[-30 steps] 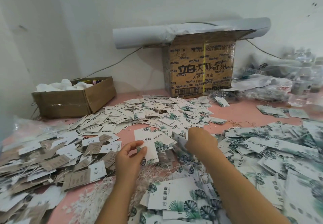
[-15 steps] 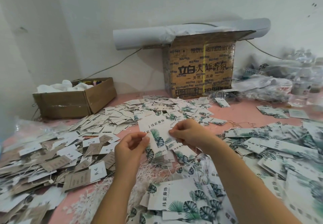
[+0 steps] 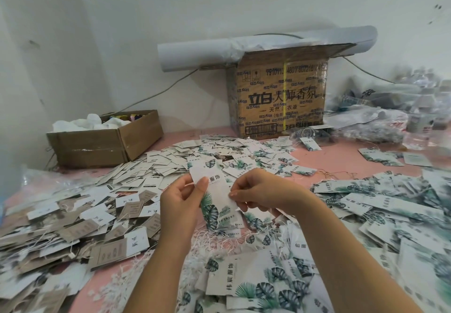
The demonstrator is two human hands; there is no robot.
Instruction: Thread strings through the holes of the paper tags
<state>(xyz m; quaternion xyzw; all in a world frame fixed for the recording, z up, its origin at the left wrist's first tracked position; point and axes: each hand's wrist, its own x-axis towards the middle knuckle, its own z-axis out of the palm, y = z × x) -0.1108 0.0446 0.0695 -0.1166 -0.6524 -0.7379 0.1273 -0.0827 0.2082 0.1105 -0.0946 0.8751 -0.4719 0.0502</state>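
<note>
The tag (image 3: 217,205) stands upright between both hands. Fingers of the left hand (image 3: 180,198) pinch its upper edge, and those of the right hand (image 3: 261,193) pinch its side. It looks like light, thin, easily creased card, so grip it by the edges. Strings (image 3: 214,235) lie below the fingers.

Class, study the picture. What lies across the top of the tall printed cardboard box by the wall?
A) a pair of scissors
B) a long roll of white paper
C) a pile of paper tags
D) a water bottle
B: a long roll of white paper lies across the top of the printed cardboard box, sticking out past both of its sides.
</note>
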